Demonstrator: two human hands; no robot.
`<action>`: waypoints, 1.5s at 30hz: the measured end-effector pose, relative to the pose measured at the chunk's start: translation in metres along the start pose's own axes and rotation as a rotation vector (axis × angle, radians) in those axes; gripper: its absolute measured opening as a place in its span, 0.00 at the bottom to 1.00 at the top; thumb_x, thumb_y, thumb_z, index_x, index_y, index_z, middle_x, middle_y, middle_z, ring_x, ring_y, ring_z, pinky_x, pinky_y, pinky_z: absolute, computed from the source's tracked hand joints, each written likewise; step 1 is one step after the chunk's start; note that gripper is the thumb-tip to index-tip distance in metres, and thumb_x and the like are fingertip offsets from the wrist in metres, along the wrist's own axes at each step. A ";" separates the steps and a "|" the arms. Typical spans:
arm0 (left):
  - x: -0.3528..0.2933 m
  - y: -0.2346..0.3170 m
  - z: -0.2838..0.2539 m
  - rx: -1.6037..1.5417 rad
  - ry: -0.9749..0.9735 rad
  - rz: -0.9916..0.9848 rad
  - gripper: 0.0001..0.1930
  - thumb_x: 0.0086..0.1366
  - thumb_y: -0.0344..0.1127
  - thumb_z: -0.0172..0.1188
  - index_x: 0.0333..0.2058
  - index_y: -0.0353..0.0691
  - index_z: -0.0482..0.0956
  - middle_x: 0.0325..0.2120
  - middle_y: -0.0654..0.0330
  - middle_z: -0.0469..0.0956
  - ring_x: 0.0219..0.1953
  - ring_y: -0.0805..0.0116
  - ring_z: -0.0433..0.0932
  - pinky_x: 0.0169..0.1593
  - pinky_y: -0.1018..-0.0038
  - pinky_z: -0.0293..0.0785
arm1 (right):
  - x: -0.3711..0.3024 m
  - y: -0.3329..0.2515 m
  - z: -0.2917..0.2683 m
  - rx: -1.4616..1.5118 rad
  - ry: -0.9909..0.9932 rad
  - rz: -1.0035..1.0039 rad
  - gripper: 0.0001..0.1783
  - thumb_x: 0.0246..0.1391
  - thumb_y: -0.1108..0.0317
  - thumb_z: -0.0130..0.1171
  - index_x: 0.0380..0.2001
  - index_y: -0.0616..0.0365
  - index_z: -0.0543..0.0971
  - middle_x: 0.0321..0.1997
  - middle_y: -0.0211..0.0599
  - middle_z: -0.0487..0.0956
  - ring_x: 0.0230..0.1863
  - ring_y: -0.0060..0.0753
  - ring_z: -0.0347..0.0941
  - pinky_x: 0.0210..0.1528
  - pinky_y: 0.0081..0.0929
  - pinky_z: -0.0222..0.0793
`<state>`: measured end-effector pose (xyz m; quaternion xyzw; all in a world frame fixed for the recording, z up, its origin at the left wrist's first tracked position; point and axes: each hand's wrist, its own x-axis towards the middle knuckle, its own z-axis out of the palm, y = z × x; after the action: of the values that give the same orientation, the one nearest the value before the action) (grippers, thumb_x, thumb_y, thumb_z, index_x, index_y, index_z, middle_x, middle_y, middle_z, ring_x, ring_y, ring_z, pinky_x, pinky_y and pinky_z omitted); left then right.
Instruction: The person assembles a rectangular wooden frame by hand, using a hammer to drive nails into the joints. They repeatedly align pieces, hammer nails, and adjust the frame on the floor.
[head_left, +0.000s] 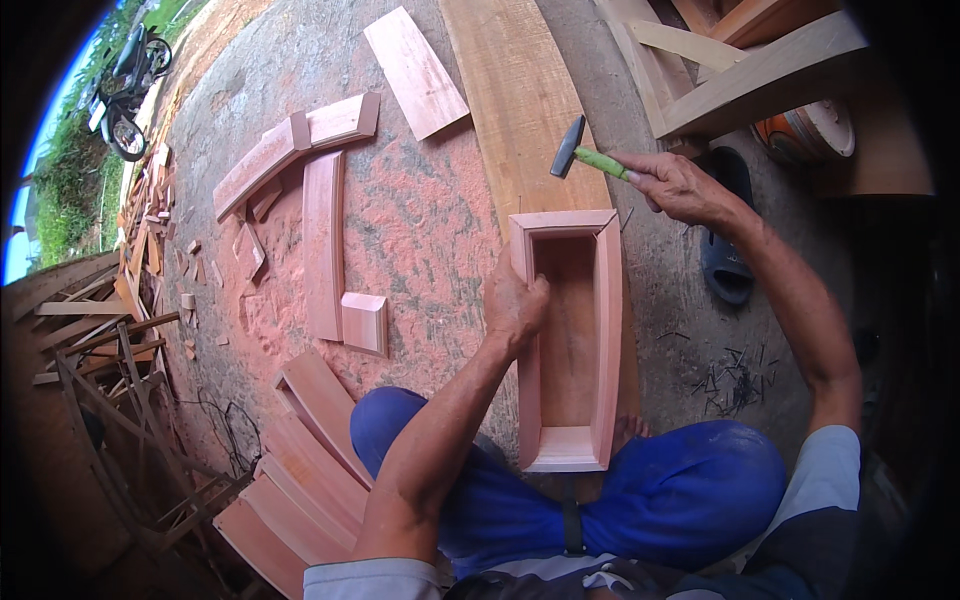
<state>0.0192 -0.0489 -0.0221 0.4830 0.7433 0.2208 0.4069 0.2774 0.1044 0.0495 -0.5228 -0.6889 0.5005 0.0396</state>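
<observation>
A long, narrow wooden frame (pixel 606 340) with mitred corners lies lengthwise in front of me, its near end between my legs. My left hand (pixel 515 305) is closed round its left side, near the far end. In my right hand (pixel 680 188) is a hammer (pixel 600 163) with a green handle and dark metal head, held above and beyond the frame's far right corner. A thin nail (pixel 519 203) stands up at the far left corner; another nail (pixel 628 216) sticks out by the far right corner. Beneath the frame runs a long wooden board (pixel 515 90).
Loose nails (pixel 735 382) lie on the concrete to the right, near a dark sandal (pixel 725 265). Moulded wood pieces (pixel 323 245) rest in pink sawdust to the left. More boards (pixel 310 460) lie by my left knee. A timber structure (pixel 760 75) stands far right.
</observation>
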 end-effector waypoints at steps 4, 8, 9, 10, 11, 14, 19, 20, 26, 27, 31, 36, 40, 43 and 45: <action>0.001 0.001 -0.002 0.037 -0.009 -0.020 0.32 0.60 0.32 0.63 0.65 0.42 0.69 0.42 0.36 0.84 0.47 0.33 0.83 0.52 0.47 0.78 | 0.035 -0.024 -0.017 -0.029 -0.046 0.034 0.24 0.77 0.60 0.48 0.71 0.45 0.73 0.26 0.23 0.75 0.23 0.17 0.67 0.31 0.24 0.70; -0.001 -0.003 -0.004 0.037 -0.008 -0.002 0.33 0.61 0.32 0.62 0.66 0.42 0.66 0.40 0.36 0.84 0.44 0.32 0.83 0.49 0.46 0.78 | 0.052 -0.056 -0.021 0.223 0.177 0.165 0.24 0.77 0.59 0.48 0.70 0.46 0.74 0.28 0.24 0.76 0.25 0.18 0.69 0.35 0.29 0.74; 0.000 0.003 0.000 0.019 -0.033 0.011 0.33 0.61 0.32 0.62 0.66 0.42 0.66 0.39 0.36 0.84 0.43 0.32 0.83 0.49 0.46 0.78 | 0.056 -0.035 -0.012 0.098 0.173 0.031 0.24 0.77 0.59 0.48 0.70 0.46 0.74 0.28 0.24 0.76 0.25 0.18 0.69 0.35 0.30 0.74; 0.001 0.006 0.003 0.025 -0.044 0.017 0.33 0.62 0.32 0.62 0.67 0.42 0.65 0.39 0.36 0.84 0.43 0.33 0.83 0.48 0.46 0.78 | 0.065 -0.003 0.005 -0.025 0.161 -0.109 0.24 0.77 0.59 0.47 0.70 0.46 0.74 0.27 0.25 0.76 0.25 0.19 0.69 0.35 0.31 0.74; 0.000 0.001 0.001 0.034 -0.042 0.009 0.33 0.62 0.32 0.61 0.67 0.43 0.65 0.39 0.36 0.84 0.43 0.33 0.83 0.48 0.46 0.78 | 0.067 -0.007 0.006 -0.090 0.049 -0.131 0.24 0.77 0.60 0.47 0.71 0.45 0.74 0.27 0.25 0.75 0.26 0.19 0.69 0.35 0.31 0.74; 0.001 -0.003 -0.005 0.060 -0.045 -0.029 0.33 0.62 0.33 0.61 0.67 0.43 0.65 0.39 0.36 0.84 0.43 0.33 0.83 0.47 0.46 0.79 | 0.062 -0.039 -0.007 -0.125 -0.183 -0.041 0.24 0.77 0.60 0.46 0.72 0.45 0.72 0.25 0.26 0.74 0.26 0.19 0.69 0.36 0.31 0.74; 0.000 0.003 0.000 0.025 -0.065 -0.031 0.34 0.61 0.32 0.61 0.67 0.44 0.64 0.42 0.37 0.83 0.43 0.34 0.83 0.47 0.46 0.79 | 0.062 -0.040 -0.021 0.346 0.479 0.203 0.27 0.77 0.58 0.46 0.75 0.45 0.66 0.25 0.25 0.74 0.27 0.19 0.69 0.37 0.28 0.76; -0.001 0.003 0.000 0.028 -0.065 -0.028 0.34 0.61 0.32 0.61 0.67 0.44 0.64 0.42 0.38 0.83 0.44 0.34 0.83 0.47 0.46 0.79 | 0.060 -0.036 -0.005 0.233 0.500 0.093 0.27 0.77 0.58 0.46 0.76 0.45 0.66 0.27 0.29 0.76 0.29 0.22 0.72 0.39 0.28 0.78; 0.001 0.008 -0.008 -0.034 -0.056 -0.085 0.33 0.60 0.31 0.63 0.65 0.37 0.68 0.46 0.37 0.83 0.49 0.35 0.83 0.53 0.51 0.78 | 0.074 -0.049 -0.040 0.165 0.144 0.114 0.27 0.75 0.58 0.51 0.73 0.49 0.70 0.34 0.37 0.84 0.37 0.28 0.77 0.47 0.33 0.76; 0.002 0.011 -0.007 -0.037 -0.068 -0.089 0.33 0.60 0.31 0.63 0.65 0.37 0.68 0.46 0.37 0.83 0.49 0.35 0.83 0.53 0.51 0.78 | 0.076 -0.047 -0.040 0.219 0.265 0.157 0.27 0.75 0.57 0.52 0.72 0.50 0.71 0.35 0.37 0.84 0.37 0.27 0.78 0.46 0.33 0.76; 0.001 0.008 -0.009 -0.039 -0.042 -0.079 0.32 0.59 0.31 0.63 0.64 0.37 0.69 0.46 0.38 0.83 0.49 0.35 0.83 0.53 0.51 0.78 | 0.083 -0.052 -0.037 0.308 0.370 0.227 0.26 0.75 0.56 0.51 0.71 0.50 0.72 0.38 0.40 0.85 0.40 0.29 0.79 0.47 0.36 0.77; -0.001 0.012 -0.009 -0.033 -0.064 -0.101 0.32 0.59 0.32 0.63 0.64 0.37 0.69 0.46 0.38 0.82 0.49 0.34 0.82 0.53 0.49 0.78 | 0.083 -0.023 -0.035 0.133 0.385 0.077 0.26 0.76 0.58 0.49 0.72 0.50 0.71 0.44 0.42 0.85 0.43 0.31 0.81 0.50 0.36 0.76; 0.003 0.005 -0.005 0.003 -0.082 -0.070 0.35 0.61 0.34 0.62 0.68 0.41 0.63 0.47 0.37 0.82 0.47 0.34 0.83 0.50 0.47 0.78 | 0.082 0.003 0.012 -0.286 0.426 -0.347 0.25 0.76 0.58 0.49 0.72 0.49 0.72 0.30 0.27 0.79 0.24 0.19 0.74 0.30 0.24 0.77; 0.000 -0.006 -0.009 0.007 -0.054 -0.110 0.36 0.61 0.35 0.63 0.68 0.40 0.63 0.47 0.37 0.82 0.46 0.33 0.83 0.50 0.46 0.78 | 0.079 -0.056 -0.038 0.018 -0.123 0.133 0.26 0.76 0.57 0.50 0.72 0.48 0.71 0.25 0.21 0.74 0.20 0.18 0.67 0.26 0.28 0.74; -0.002 0.001 -0.004 0.015 -0.080 -0.105 0.36 0.61 0.36 0.63 0.68 0.39 0.63 0.48 0.36 0.82 0.47 0.33 0.83 0.51 0.46 0.78 | 0.080 -0.040 -0.043 0.175 0.328 0.163 0.25 0.76 0.56 0.50 0.71 0.48 0.73 0.24 0.21 0.74 0.23 0.19 0.70 0.30 0.30 0.74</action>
<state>0.0163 -0.0498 -0.0184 0.4547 0.7524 0.1742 0.4435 0.2393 0.1955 0.0623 -0.6457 -0.5828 0.4682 0.1558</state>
